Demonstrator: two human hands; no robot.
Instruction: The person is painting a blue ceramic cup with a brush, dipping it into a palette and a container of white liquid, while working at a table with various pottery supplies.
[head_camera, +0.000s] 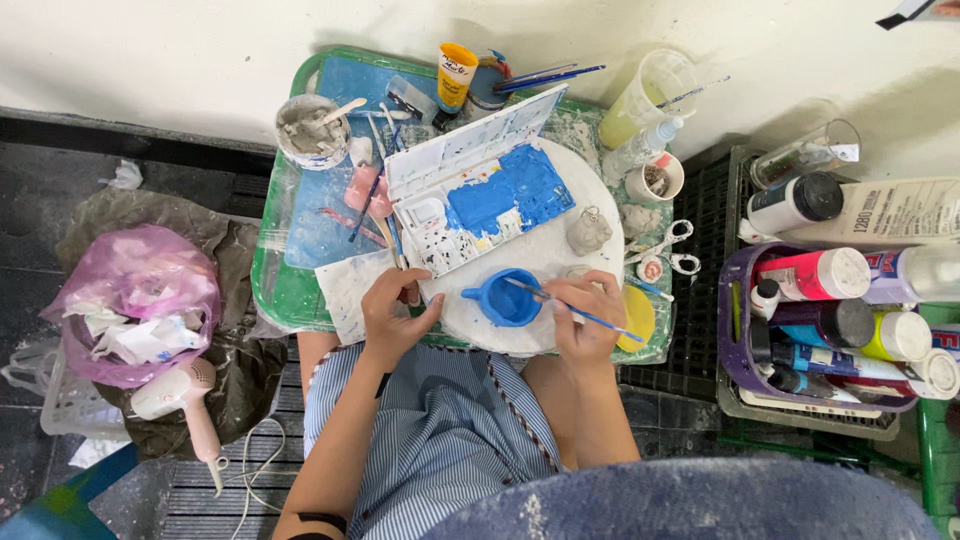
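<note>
A small blue clay cup (506, 298) with a side handle stands on a round white turntable (560, 250). My right hand (585, 318) holds a thin blue-handled paintbrush (575, 312), its tip over the cup's rim. My left hand (393, 315) rests on the turntable's left edge, fingers curled, touching a paint-spotted paper (350, 285). Just behind the cup lies a white palette box (480, 195) smeared with blue paint.
A green tray (275, 280) carries the turntable, a small grey clay figure (589, 231), scissors (672, 250), a cup of grey slip (311, 130), brushes and a water jug (650, 95). A purple basket (735, 350) of paint bottles sits right. A pink hair dryer (190, 400) and pink bag (135, 300) lie left.
</note>
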